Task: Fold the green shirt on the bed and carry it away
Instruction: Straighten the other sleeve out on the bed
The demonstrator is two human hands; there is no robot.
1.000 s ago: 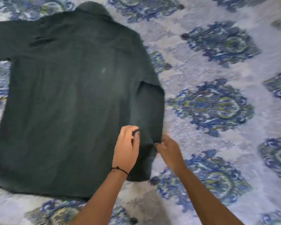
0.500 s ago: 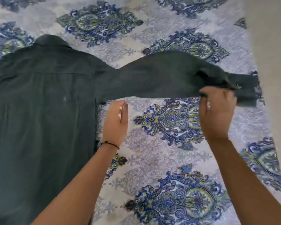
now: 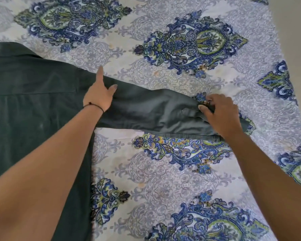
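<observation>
left hand lies flat, fingers spread, pinning the dark green cotton shirt at its shoulder while right hand pinches the outstretched sleeve's cuff, readying a fold.

I see both forearms bare, no sleeves; a thin dark cord bracelet with one small bead circles my left wrist.

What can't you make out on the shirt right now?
- Head view: green shirt body and other sleeve run off the left edge.
- Cuff end of the stretched sleeve: covered by the right hand.
- Shoulder seam: under the left hand.
- Hem: hidden by the left forearm.
</observation>
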